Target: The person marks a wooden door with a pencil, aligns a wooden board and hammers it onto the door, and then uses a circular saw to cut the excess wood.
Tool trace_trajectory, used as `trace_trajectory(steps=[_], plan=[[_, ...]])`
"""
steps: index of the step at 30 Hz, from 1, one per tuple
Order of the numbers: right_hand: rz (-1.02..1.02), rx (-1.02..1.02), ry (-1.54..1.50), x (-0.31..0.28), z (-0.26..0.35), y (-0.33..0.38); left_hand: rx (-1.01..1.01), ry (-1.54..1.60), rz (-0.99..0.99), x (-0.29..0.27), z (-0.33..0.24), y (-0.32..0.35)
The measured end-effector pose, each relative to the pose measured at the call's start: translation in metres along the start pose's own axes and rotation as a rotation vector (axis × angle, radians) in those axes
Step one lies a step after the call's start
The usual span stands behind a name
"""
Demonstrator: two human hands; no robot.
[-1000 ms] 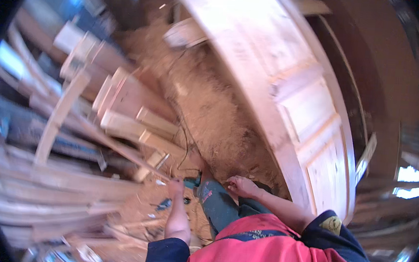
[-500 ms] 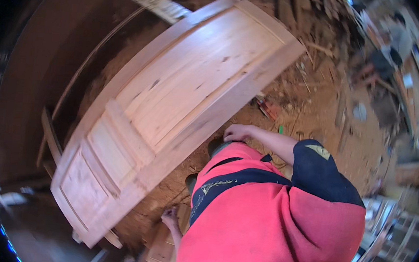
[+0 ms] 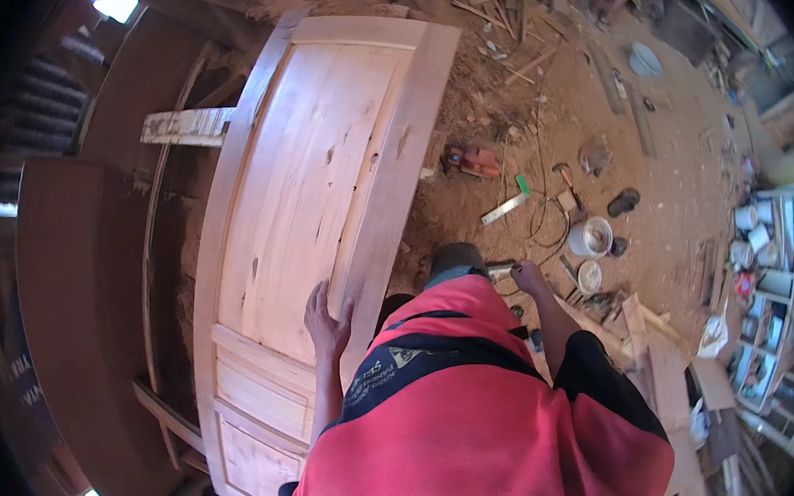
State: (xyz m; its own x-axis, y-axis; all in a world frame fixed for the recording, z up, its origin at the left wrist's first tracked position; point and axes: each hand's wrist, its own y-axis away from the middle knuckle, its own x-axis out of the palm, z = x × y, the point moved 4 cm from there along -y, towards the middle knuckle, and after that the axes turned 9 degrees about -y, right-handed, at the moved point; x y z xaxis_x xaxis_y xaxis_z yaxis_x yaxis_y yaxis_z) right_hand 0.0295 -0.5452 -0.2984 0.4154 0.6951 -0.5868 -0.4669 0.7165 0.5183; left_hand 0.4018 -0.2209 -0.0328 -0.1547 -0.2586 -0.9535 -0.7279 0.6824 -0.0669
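Pressing flat against the pale wooden door (image 3: 313,195), the person's left hand (image 3: 326,320) lies spread open on the panel close to the door's right stile, fingers pointing toward twelve o'clock and gripping nothing. The right hand (image 3: 530,279) hangs out at about two o'clock from the red-and-black shirt (image 3: 476,422), curled down near a small pale object (image 3: 500,269) on the ground; whether it grasps that object I cannot tell.

The door lies raised on a plank (image 3: 187,125) that sticks out from under its left edge at ten o'clock, with two small panels at its near end and one long panel running away toward twelve.

Sawdust-covered ground (image 3: 680,205) spreads to the right. On it, at one o'clock from the right hand, sit a white bucket (image 3: 590,236) and a round lid (image 3: 590,276) just beside it, with a loop of cable (image 3: 548,224) nearby. Farther toward twelve lies a red power tool (image 3: 472,160) close to the door's edge. Cluttered shelves (image 3: 766,296) stand at three o'clock, and dark boards (image 3: 69,269) lean at nine.
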Motion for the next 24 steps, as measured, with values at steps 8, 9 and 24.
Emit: trace_trajectory(steps=[8,9,24], plan=[[0.159,0.027,-0.355,0.054,-0.015,0.086,0.111,-0.017,0.316,0.061,-0.050,-0.034],[0.114,0.043,-0.256,0.042,-0.009,0.097,0.116,-0.093,0.324,0.067,-0.061,-0.035],[-0.089,0.208,-0.561,0.030,-0.064,0.079,0.184,-0.650,0.392,0.130,-0.093,-0.048]])
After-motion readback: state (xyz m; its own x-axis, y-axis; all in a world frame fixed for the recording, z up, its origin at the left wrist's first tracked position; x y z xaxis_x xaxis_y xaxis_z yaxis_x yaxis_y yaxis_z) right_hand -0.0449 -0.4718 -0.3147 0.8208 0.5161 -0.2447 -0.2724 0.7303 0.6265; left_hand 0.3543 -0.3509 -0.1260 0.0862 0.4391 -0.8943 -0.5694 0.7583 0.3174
